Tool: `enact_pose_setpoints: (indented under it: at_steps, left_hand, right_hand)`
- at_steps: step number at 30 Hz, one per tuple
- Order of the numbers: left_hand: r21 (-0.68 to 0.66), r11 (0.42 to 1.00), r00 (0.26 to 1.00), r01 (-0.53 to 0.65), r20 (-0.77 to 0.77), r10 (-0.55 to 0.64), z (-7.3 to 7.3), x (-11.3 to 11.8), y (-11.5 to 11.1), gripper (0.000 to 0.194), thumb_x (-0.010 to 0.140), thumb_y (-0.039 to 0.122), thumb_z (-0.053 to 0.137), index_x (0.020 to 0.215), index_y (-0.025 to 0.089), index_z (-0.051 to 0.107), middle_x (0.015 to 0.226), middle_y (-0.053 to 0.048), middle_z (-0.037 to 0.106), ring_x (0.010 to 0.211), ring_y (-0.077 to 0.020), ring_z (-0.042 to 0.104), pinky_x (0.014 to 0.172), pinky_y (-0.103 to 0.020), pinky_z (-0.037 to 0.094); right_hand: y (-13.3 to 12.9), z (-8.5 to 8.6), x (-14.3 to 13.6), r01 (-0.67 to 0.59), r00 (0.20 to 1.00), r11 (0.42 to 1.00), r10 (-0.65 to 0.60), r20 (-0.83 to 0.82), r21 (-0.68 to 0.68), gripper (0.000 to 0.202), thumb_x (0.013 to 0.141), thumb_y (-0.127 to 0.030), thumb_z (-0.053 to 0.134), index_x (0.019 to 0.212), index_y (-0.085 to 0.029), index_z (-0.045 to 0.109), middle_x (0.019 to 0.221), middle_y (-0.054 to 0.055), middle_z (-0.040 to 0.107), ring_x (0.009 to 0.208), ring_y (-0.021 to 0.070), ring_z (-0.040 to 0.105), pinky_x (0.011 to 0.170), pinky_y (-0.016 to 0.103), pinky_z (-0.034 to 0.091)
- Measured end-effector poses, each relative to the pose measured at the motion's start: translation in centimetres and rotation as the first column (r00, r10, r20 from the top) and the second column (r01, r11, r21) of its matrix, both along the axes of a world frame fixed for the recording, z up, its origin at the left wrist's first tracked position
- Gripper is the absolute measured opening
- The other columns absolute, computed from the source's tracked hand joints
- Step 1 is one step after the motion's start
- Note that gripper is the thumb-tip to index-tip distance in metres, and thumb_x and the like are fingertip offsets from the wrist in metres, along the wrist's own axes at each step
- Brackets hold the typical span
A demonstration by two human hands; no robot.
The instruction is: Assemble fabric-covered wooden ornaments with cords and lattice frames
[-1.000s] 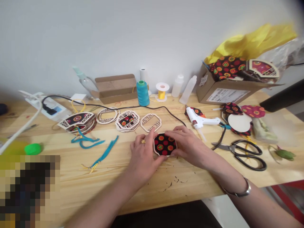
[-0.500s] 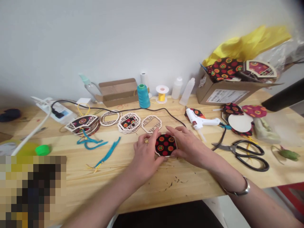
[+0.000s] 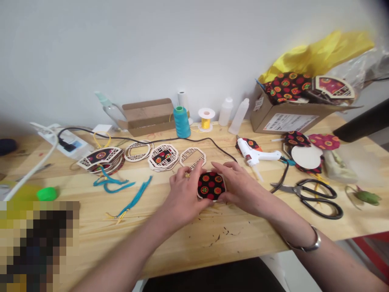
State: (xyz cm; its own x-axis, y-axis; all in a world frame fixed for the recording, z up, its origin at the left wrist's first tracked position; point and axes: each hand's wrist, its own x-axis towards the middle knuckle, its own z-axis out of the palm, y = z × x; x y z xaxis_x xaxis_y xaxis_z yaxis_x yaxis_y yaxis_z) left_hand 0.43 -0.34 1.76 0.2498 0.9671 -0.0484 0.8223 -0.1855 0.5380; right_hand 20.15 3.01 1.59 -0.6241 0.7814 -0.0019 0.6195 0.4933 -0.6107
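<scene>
Between my two hands is a fabric-covered piece [image 3: 212, 185], black with red and orange flower circles and a pale rim. My left hand [image 3: 186, 190] grips its left edge, thumb at the near side and fingers at the far side. On the right edge, my right hand [image 3: 238, 184] holds it the same way; its fingertips are partly hidden. Just beyond my left fingers lies a pale wooden lattice frame [image 3: 192, 157]. Left of that sits a stack of lattice pieces [image 3: 164, 157] with patterned fabric showing through.
A white glue gun [image 3: 258, 155] and black-handled scissors [image 3: 316, 198] lie to the right. Behind stand a teal thread cone [image 3: 181, 123], a yellow thread spool [image 3: 206, 121] and a cardboard box [image 3: 282, 119]. Blue tassels [image 3: 133, 198] lie left. A black cord [image 3: 194, 140] crosses the table.
The view has shifted slightly, so objects at the left appear a little further left. Both hands keep hold of the fabric-covered piece, nearly unmoved.
</scene>
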Motion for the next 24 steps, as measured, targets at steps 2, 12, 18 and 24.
enact_pose_setpoints:
  at_steps: [2, 12, 18, 24]
  left_hand:
    - [0.007, 1.000, 1.000, 0.003, -0.005, -0.003, 0.0, 0.0, -0.1, 0.090, 0.071, 0.037, 0.068, 0.145, 0.025, 0.018, 0.130, -0.005, 0.058, 0.118, -0.0319, 0.034, 0.095, -0.048, 0.026]
    - [-0.025, 1.000, 1.000, -0.010, -0.007, 0.010, 0.2, 0.2, -0.1, 0.092, 0.070, 0.034, 0.067, 0.146, 0.025, 0.016, 0.133, -0.005, 0.056, 0.120, -0.0324, 0.034, 0.096, -0.049, 0.026]
    - [-0.020, 1.000, 1.000, -0.014, 0.003, 0.014, 0.0, 0.1, -0.1, 0.093, 0.069, 0.033, 0.068, 0.146, 0.027, 0.016, 0.134, -0.004, 0.055, 0.122, -0.0327, 0.034, 0.097, -0.050, 0.025]
    - [-0.024, 1.000, 1.000, -0.013, 0.009, 0.013, 0.1, 0.2, -0.1, 0.093, 0.069, 0.030, 0.068, 0.145, 0.028, 0.016, 0.134, -0.003, 0.055, 0.121, -0.0329, 0.035, 0.097, -0.052, 0.026]
  right_hand:
    - [-0.1, 0.2, 0.0, -0.011, 0.998, 0.999, 0.013, -0.056, 0.039, 0.075, 0.076, -0.019, 0.067, 0.141, -0.022, 0.030, 0.127, 0.011, 0.051, 0.122, 0.0261, 0.035, 0.100, 0.046, 0.039]
    - [0.0, 1.1, -2.4, 0.057, 0.996, 0.968, -0.074, 0.058, 0.244, 0.024, 0.084, -0.008, 0.050, 0.101, -0.016, 0.065, 0.090, 0.010, 0.057, 0.092, 0.0248, 0.044, 0.082, 0.042, 0.045]
    - [0.1, 0.6, -2.6, 0.039, 0.993, 0.963, -0.067, 0.094, 0.268, 0.025, 0.086, -0.008, 0.048, 0.101, -0.016, 0.066, 0.088, 0.010, 0.058, 0.091, 0.0251, 0.044, 0.082, 0.042, 0.044]
    - [-0.1, 0.6, -2.7, 0.016, 0.989, 0.958, -0.058, 0.138, 0.285, 0.026, 0.086, -0.009, 0.046, 0.101, -0.015, 0.066, 0.086, 0.011, 0.058, 0.091, 0.0256, 0.043, 0.081, 0.042, 0.043]
